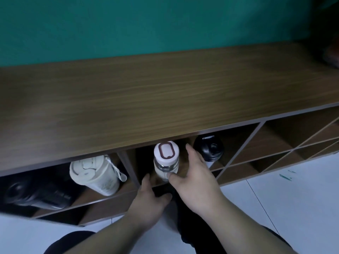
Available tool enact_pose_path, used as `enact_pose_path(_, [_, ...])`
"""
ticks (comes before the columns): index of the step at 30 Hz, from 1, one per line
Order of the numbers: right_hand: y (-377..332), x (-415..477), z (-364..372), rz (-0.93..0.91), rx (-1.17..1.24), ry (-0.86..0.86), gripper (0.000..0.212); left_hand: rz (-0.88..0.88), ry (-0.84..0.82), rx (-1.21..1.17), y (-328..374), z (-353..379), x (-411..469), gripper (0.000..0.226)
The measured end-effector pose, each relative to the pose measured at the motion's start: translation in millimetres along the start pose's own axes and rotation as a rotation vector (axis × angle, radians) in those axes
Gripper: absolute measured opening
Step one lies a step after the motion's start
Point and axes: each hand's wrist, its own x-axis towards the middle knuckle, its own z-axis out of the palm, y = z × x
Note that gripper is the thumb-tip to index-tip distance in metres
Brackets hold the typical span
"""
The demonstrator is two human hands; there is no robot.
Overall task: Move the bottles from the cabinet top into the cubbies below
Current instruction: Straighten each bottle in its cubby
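No text can be read anywhere. The black bottle point(36, 196) lying in the cabinet's point(165, 99) left cubby carries pale lettering on its side, too blurred to make out. The white bottle point(166, 160) in the middle cubby bears only a dark red rounded outline on its cap, a mark and not a word. The cream bottle point(95, 176) shows no legible print.

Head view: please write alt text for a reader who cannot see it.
A right hand touches a white-lidded bottle standing in a wooden cabinet cubby, with the left hand just below. A black bottle shares the cubby; a cream tumbler and a dark bottle fill the next.
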Motion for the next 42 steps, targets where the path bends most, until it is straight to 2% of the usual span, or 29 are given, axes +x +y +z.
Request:
enact_pose_path(7, [9.1,26.4,25.2,0.119,0.148,-0.033,0.115,0.051,0.044,-0.035,14.4,-7.3,20.6,0.116])
enact_pose_path(12, [20.2,44.1,38.1,0.137,0.269,-0.02,0.095,0.092,0.062,-0.049,14.8,-8.5,29.2,0.108])
enact_pose_path(15, [11.6,45.5,37.9,0.151,0.296,-0.002,0.058,0.092,0.065,-0.062,15.5,-8.0,31.0,0.1])
enact_pose_path(17, [9.2,47.1,39.0,0.159,0.305,0.0,0.044,0.094,0.072,-0.065,17.3,-8.7,31.5,0.095])
enact_pose_path(24, [12.4,49.7,42.0,0.141,0.365,-0.003,0.063,0.117,0.068,-0.024,10.5,-6.5,39.0,0.071])
enact_pose_path(38, [23.1,53.5,40.6,0.111,0.326,-0.029,0.056,0.106,0.108,0.005,10.0,-2.9,40.5,0.064])
enact_pose_path(40, [21.1,52.4,39.0,0.114,0.303,-0.045,0.071,0.1,0.095,0.004,9.0,-2.7,39.9,0.065])
enact_pose_path(42, [19.5,51.4,38.6,0.123,0.269,-0.022,0.098,0.087,0.096,-0.009,8.8,-3.5,38.6,0.069])
